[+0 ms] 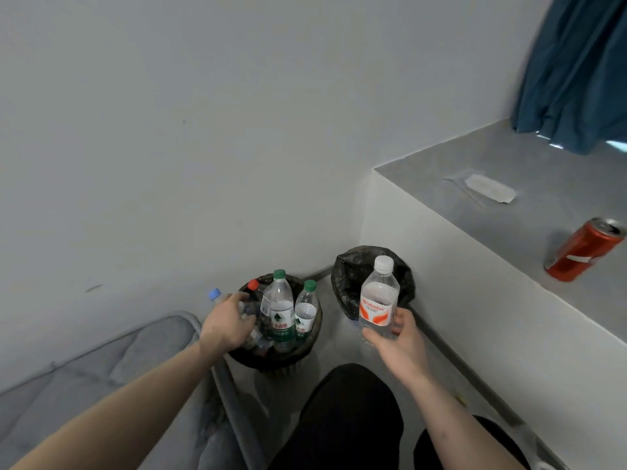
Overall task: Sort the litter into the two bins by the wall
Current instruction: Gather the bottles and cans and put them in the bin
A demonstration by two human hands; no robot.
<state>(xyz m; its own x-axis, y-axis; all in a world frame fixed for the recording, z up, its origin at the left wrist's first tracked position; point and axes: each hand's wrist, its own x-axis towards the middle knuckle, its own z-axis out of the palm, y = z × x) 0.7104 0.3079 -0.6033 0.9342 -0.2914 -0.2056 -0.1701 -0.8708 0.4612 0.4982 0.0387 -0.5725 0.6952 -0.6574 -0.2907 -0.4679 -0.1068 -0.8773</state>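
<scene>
The right hand (397, 337) grips a clear water bottle (378, 296) by its base, upright, near the black-lined bin (342, 266) on the right. The left hand (227, 322) curls around a blue-capped bottle (214, 295) at the left rim of the bottle-filled bin (305, 351). That bin looks crowded, so I would lay each bottle flat into a gap, not stand it. The held bottle's orange label reads roughly "Wahaha". A red can (582, 249) and a wrapper (490, 188) wait on the counter (509, 232).
</scene>
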